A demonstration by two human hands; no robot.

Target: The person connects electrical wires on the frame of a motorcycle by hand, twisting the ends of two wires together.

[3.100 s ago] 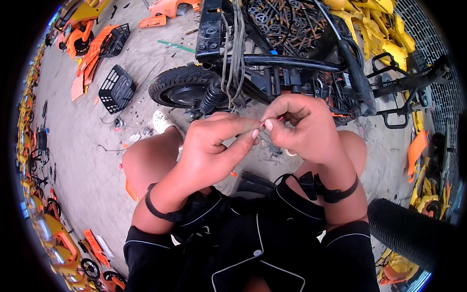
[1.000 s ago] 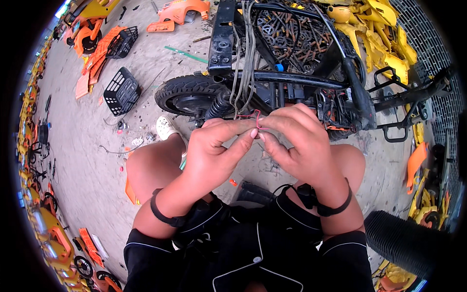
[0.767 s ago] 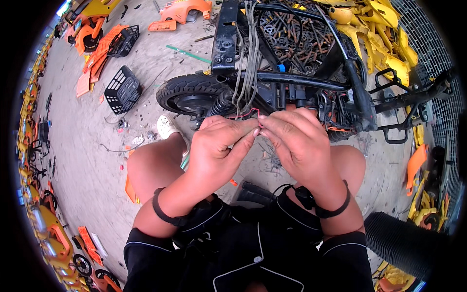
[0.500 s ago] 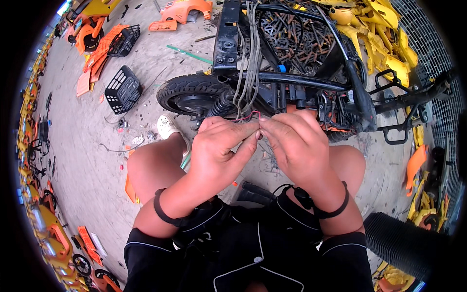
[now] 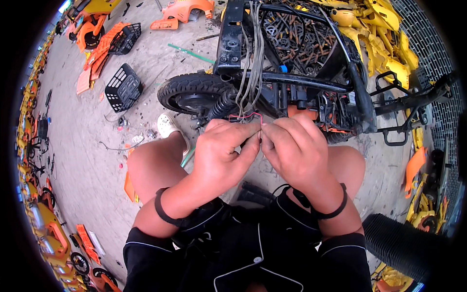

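My left hand (image 5: 224, 148) and my right hand (image 5: 296, 146) meet fingertip to fingertip in front of me, both closed in a pinch. Between them runs a thin pink wire (image 5: 252, 115), which loops up from the fingertips and back to the left. The pinched end itself is mostly hidden by my fingers. Just beyond my hands stands a stripped black scooter frame (image 5: 301, 82). A bundle of grey cables (image 5: 255, 53) hangs over its rail and down toward the wire. The rear wheel (image 5: 192, 93) and a coil shock absorber (image 5: 223, 104) sit to the left of the cables.
A heap of rusty metal parts (image 5: 301, 36) lies beyond the frame. Yellow body panels (image 5: 384, 48) are piled at the far right. On the floor to the left lie a black basket (image 5: 124, 87), orange panels (image 5: 99, 51) and a green strip (image 5: 190, 53). Black ribbed tubing (image 5: 404, 243) is near my right.
My hands stay pinched together at nearly the same place, with slight finger shifts. More of the pink wire's loop shows above the fingertips. The view has shifted slightly.
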